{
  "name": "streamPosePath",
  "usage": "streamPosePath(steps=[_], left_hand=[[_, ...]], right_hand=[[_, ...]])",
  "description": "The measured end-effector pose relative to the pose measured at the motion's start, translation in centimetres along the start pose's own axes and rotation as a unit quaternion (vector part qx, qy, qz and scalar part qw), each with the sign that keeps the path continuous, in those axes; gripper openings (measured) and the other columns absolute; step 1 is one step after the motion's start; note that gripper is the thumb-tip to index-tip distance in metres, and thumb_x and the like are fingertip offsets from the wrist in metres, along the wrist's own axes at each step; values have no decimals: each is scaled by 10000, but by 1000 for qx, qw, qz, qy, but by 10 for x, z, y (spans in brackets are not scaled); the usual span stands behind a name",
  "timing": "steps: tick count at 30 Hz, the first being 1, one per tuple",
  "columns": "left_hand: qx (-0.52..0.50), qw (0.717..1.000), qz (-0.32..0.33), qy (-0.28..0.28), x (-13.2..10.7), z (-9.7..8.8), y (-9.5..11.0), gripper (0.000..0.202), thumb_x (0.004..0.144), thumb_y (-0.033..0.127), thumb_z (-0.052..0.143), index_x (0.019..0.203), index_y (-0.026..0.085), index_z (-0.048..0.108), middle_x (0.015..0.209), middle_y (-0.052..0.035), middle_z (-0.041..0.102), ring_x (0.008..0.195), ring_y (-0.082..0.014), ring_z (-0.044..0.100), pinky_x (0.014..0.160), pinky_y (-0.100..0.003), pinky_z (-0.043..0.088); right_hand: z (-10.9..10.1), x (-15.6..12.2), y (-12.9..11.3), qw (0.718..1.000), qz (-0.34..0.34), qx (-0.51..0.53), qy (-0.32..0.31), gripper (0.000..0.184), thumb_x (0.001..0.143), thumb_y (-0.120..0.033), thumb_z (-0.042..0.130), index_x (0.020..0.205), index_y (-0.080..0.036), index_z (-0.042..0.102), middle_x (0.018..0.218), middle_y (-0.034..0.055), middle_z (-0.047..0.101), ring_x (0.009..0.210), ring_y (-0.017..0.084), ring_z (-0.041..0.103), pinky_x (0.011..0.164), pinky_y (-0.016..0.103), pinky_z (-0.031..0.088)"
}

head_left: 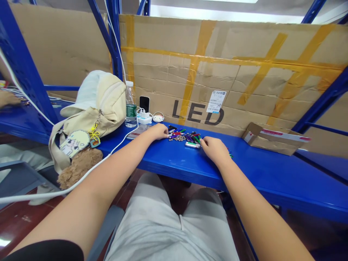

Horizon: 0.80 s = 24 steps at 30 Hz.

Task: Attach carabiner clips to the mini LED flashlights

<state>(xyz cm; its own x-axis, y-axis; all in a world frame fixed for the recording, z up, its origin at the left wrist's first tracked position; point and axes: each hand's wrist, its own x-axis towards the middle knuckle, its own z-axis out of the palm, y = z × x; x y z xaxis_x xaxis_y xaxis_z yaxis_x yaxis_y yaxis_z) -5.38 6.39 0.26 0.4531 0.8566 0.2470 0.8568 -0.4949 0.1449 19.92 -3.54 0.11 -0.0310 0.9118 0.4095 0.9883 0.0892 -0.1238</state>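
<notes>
A pile of small coloured sticks (192, 137), purple, green, red and black, lies on the blue tabletop; their exact kind is too small to tell. At the pile's left side is my left hand (160, 131), its fingers drawn together near a red and white stick (172, 134). My right hand (214, 148) rests at the right side, thumb and fingertips pinched by a green stick; whatever it holds is mostly covered. In front of the pile lies a silver cylinder (191, 145). Small brownish round pieces (178, 138) are gathered between the hands.
A cream backpack (107, 103), a water bottle (131, 107), a phone (144, 104) and a white power strip (144, 118) stand to the left. An open cardboard box (274, 139) sits right. A white cable crosses my left arm. Another person's hand (9, 98) shows far left.
</notes>
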Motion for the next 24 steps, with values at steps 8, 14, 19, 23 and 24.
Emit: streamPosePath(steps=[8,14,19,23,24], left_hand=[[-62,998,17,20,4,-3,1,271,787,386,591,893,179,732,924,-60,725,761,-173,614,673,-225,416],[14,997,-79,19,44,-8,4,270,733,349,647,890,146,729,893,-108,710,899,-227,616,792,-259,439],[42,991,-124,-37,66,-3,14,276,575,267,753,832,167,744,757,-107,707,882,-242,630,819,-274,458],[33,992,-119,-9,56,-14,15,220,630,226,693,801,93,728,834,-175,707,899,-296,641,812,-326,469],[26,993,-113,4,50,-18,14,209,666,237,662,794,81,720,850,-183,705,890,-299,645,803,-332,471]], right_hand=[[4,1,-1,1000,-6,3,-1,316,909,-355,367,721,-204,572,781,91,681,745,222,602,544,281,278],[4,0,-5,1000,-10,17,0,293,909,-355,382,741,-201,566,820,82,687,774,216,605,559,275,285],[3,-2,-5,1000,-5,28,2,298,909,-342,391,724,-199,574,793,70,674,757,204,595,567,278,304],[4,2,-7,996,-69,49,24,241,883,-328,455,770,-192,618,857,64,663,811,189,589,661,275,371],[5,5,-10,994,-90,54,25,225,872,-331,477,795,-193,637,888,65,659,848,191,587,703,276,387]])
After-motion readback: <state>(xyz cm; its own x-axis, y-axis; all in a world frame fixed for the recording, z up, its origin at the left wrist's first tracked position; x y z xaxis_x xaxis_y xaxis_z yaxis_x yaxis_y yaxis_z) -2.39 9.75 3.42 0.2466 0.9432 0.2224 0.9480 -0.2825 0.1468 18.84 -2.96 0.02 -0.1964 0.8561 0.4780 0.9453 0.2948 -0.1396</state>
